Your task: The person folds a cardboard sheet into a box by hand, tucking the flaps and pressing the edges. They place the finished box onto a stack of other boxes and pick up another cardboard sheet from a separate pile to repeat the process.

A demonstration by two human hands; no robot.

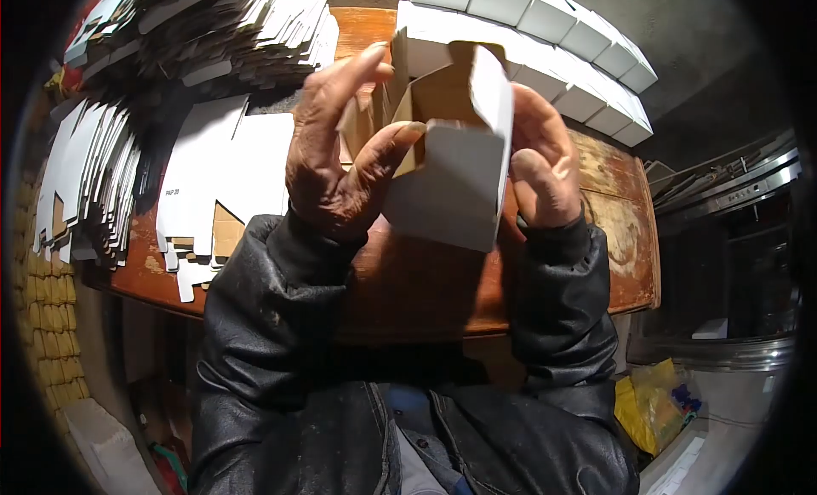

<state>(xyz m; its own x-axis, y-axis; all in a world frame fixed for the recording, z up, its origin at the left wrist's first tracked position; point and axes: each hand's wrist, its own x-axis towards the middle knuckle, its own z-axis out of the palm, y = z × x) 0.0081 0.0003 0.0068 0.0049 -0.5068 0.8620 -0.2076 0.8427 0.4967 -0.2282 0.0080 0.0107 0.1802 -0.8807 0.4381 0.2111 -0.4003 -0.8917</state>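
A small white cardboard box [455,176] with a brown inside is held up over the table, its top open and its flaps standing up. My left hand [340,146] is at the box's left side, thumb tip on the near top edge and fingers raised and spread. At the right side, my right hand [545,159] rests against the white wall with its fingers bent; some fingertips are hidden behind the box. Flat white box blanks [204,159] lie left of my left hand.
Tall piles of folded cardboard [281,27] stand at the back left, with another stack [89,171] at the far left. Rows of white boxes [536,69] line the back right of the wooden table [408,282]. Below right is a yellow bag [642,410].
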